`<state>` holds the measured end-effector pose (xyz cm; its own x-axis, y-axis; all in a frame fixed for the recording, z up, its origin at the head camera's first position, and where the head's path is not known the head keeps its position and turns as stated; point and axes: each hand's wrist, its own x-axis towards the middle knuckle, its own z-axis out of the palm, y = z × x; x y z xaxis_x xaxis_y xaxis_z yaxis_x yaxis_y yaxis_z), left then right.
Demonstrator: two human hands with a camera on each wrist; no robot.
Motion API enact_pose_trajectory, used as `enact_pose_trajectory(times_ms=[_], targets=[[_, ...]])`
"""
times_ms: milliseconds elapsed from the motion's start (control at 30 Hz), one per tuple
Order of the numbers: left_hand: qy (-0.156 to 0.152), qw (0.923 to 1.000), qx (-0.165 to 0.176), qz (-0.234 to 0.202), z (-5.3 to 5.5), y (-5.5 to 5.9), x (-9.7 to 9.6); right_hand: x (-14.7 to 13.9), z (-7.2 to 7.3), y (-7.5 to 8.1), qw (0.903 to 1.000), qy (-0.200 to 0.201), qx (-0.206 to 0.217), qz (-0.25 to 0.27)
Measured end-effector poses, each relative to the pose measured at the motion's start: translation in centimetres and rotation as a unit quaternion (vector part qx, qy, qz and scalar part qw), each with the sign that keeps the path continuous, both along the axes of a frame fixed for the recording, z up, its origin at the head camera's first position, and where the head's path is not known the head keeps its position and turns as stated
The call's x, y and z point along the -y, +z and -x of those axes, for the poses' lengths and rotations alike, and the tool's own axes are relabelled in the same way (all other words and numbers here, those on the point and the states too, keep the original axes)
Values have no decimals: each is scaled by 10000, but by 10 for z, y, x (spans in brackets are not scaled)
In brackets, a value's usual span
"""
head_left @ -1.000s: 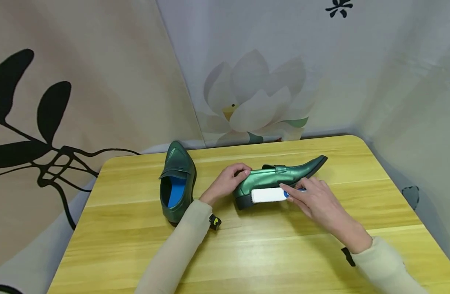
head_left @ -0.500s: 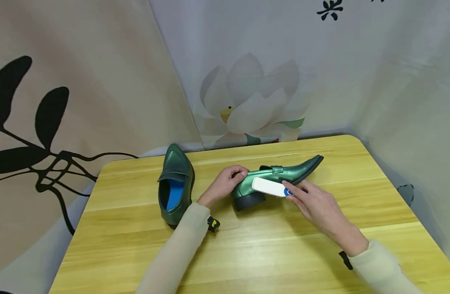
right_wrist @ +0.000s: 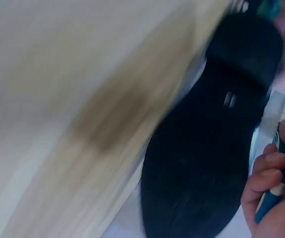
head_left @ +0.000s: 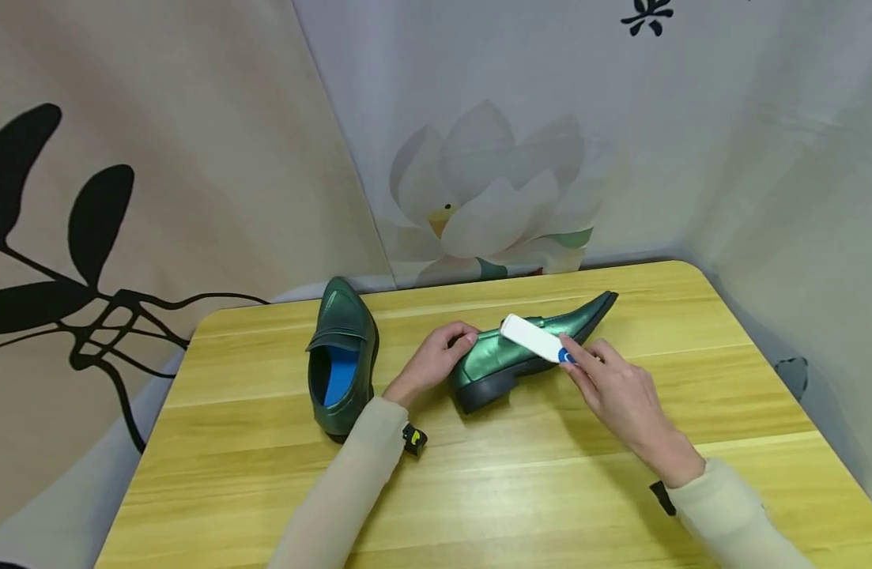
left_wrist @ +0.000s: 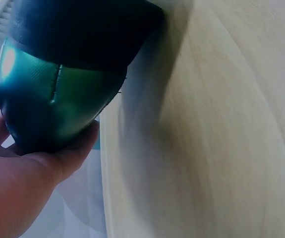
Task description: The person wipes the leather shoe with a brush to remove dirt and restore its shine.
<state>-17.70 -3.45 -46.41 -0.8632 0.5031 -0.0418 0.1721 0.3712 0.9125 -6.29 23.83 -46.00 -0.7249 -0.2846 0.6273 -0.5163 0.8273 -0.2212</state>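
My left hand (head_left: 434, 357) grips a shiny green loafer (head_left: 487, 357) at the heel, thumb on the near side and fingers on the far side. The shoe is turned on its side with its toe to the right, and its black sole (right_wrist: 201, 144) shows in the right wrist view. In the left wrist view, the green heel (left_wrist: 78, 104) sits between thumb and fingers. My right hand (head_left: 626, 399) pinches the blue handle of a white-headed brush (head_left: 531, 338). The brush's head lies over the shoe's upper side; its working face is hidden.
A second green loafer (head_left: 343, 316) with a blue insole stands at the left, toe toward the back. Both shoes are over a wooden table (head_left: 478, 490). A printed curtain (head_left: 521, 158) hangs behind the back edge.
The brush has moved from low near the sole up across the shoe's side, its head now tilted. The loafer has turned slightly, showing more of its heel. The second shoe stays put.
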Motion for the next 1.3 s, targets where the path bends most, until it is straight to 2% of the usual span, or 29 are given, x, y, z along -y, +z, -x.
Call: enact_pose_trajectory(times_ms=[100, 167, 367, 467, 567, 733, 967, 1067, 1200, 1300], targets=[[78, 9999, -62, -51, -2, -1, -1, 11, 1, -2, 9989, 395, 212, -122], [74, 9999, -91, -88, -2, -1, -1, 11, 1, -2, 9988, 393, 252, -129], [82, 9997, -183, -125, -5, 9, 4, -20, 0, 7, 9972, -656, 327, 116], [88, 9994, -292, -158, -5, 16, 7, -28, 0, 12, 9952, -833, 471, 219], [10, 9992, -372, -145, -5, 20, 10, -28, 0, 13, 9955, -752, 513, 276], [-177, 9991, -391, 39, -3, 21, 9, -15, 1, 13, 9965, -567, 539, 293], [-264, 9986, -445, 125, -3, 18, 3, 8, 7, 11, 9996, -71, 275, 36], [-203, 9985, -483, 135, -4, 18, 3, 3, 6, 12, 9992, -186, 322, -127], [-142, 9981, -587, 106, -5, 17, 5, -16, 0, 13, 9974, -662, 247, -102], [-142, 9979, -632, 53, -5, 15, 6, -23, -1, 11, 9983, -527, 199, -179]])
